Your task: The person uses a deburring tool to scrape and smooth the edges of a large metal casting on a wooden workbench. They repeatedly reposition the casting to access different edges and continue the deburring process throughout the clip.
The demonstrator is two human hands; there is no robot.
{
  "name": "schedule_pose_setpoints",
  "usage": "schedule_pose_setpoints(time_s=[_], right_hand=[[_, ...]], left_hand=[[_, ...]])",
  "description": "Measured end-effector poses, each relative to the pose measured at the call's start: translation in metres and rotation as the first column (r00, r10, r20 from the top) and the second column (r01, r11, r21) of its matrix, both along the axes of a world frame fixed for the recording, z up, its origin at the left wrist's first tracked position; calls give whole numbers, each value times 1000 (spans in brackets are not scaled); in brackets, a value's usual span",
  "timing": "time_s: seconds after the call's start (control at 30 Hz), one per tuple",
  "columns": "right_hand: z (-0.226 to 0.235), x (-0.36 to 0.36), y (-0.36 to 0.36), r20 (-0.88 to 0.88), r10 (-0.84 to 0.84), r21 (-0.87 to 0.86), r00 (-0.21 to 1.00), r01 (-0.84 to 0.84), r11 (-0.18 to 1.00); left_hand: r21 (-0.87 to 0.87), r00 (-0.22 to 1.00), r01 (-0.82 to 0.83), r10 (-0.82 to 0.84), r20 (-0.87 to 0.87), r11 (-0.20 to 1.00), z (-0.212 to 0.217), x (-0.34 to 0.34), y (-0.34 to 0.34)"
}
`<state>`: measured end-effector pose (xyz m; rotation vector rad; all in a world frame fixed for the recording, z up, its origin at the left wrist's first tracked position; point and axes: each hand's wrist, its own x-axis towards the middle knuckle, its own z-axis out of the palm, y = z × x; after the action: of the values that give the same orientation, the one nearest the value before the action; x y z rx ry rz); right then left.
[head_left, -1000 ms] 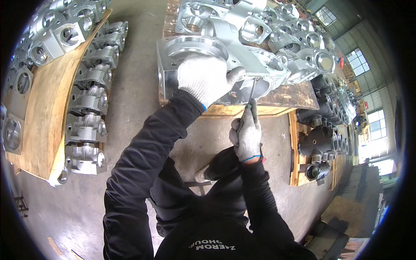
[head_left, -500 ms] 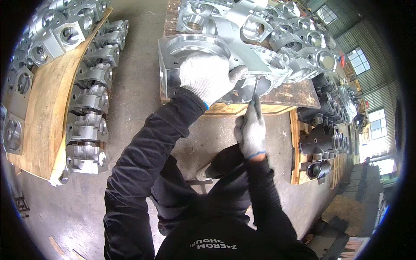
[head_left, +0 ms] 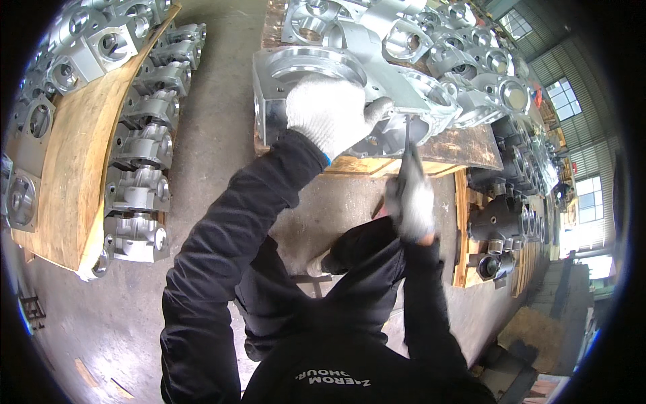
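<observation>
A large silver metal casting (head_left: 316,71) with a round flange lies on a wooden pallet (head_left: 464,145) in front of me. My left hand (head_left: 330,114), in a white knit glove, rests flat on the casting's near edge and holds it. My right hand (head_left: 410,198), also gloved, is shut on a thin dark hand tool (head_left: 408,138). The tool points up, and its tip touches the casting's lower rim just right of my left hand. My black sleeves cover both forearms.
Several more silver castings (head_left: 471,60) crowd the same pallet behind. Stacked castings (head_left: 141,168) line a wooden board (head_left: 74,175) at the left. Dark castings (head_left: 501,229) sit on a pallet at the right. Concrete floor (head_left: 222,101) runs between the stacks.
My right hand has risen with the tool, bringing its tip up to the casting's rim. My left hand has stayed on the casting.
</observation>
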<state>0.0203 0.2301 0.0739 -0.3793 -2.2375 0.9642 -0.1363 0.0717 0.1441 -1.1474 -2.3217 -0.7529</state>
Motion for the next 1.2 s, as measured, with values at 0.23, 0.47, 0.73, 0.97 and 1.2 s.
schedule_pose_setpoints(time_s=[0.23, 0.47, 0.73, 0.97, 1.2], right_hand=[[1, 13, -9, 243, -31, -609, 969, 177, 773], [16, 6, -28, 46, -21, -841, 999, 50, 539], [18, -4, -43, 73, -121, -821, 990, 128, 557], [-6, -4, -30, 43, -68, -794, 997, 76, 603], [13, -6, -35, 1, -125, -845, 992, 68, 531]], left_hand=[[67, 999, 21, -17, -48, 998, 2, 1, 0], [-10, 999, 34, -34, -10, 999, 3, 0, -2], [-9, 998, 45, -44, 53, 999, -2, -1, 0], [8, 988, 77, -78, 135, 997, 0, 1, 0], [56, 993, 67, -72, 95, 996, -2, 0, -2]])
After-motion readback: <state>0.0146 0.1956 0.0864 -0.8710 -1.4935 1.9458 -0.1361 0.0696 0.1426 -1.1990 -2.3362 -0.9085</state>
